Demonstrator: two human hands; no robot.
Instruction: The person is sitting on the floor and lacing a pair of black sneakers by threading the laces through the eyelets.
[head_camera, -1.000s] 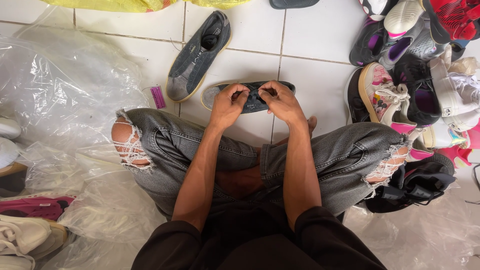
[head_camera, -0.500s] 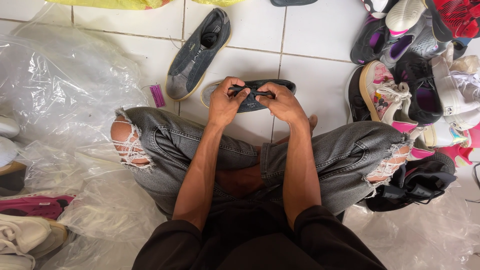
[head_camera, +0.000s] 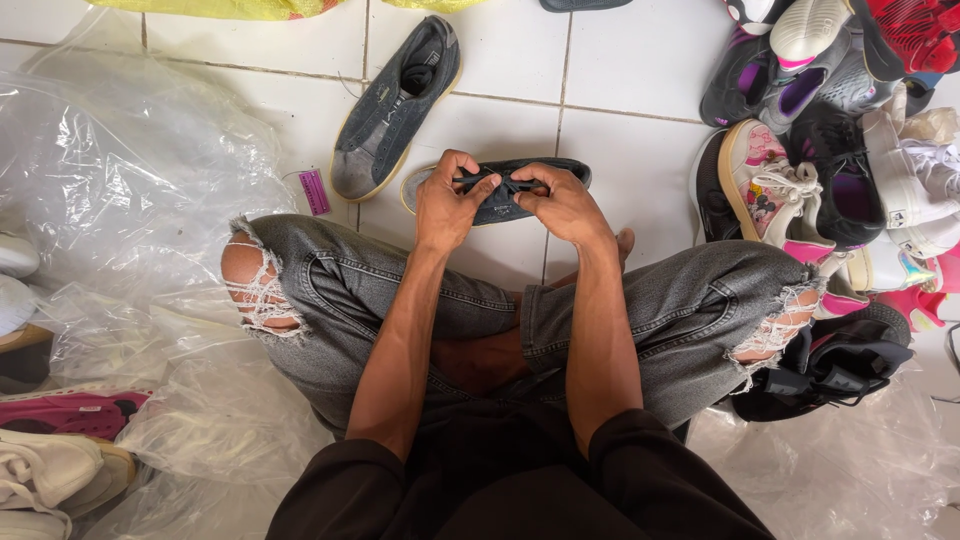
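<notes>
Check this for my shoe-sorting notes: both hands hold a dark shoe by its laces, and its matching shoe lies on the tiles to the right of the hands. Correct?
Not quite. The head view shows the left hand and right hand on the held shoe, but the matching shoe lies on the tiles to their left, not right.

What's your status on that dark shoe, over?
Left hand and right hand both pinching the laces of the dark shoe. Matching shoe lies apart on the tiles. Nothing between them.

Matt dark suede shoe (head_camera: 500, 195), glossy white floor tiles (head_camera: 620, 60), crinkled clear plastic sheeting (head_camera: 120, 180).
</notes>
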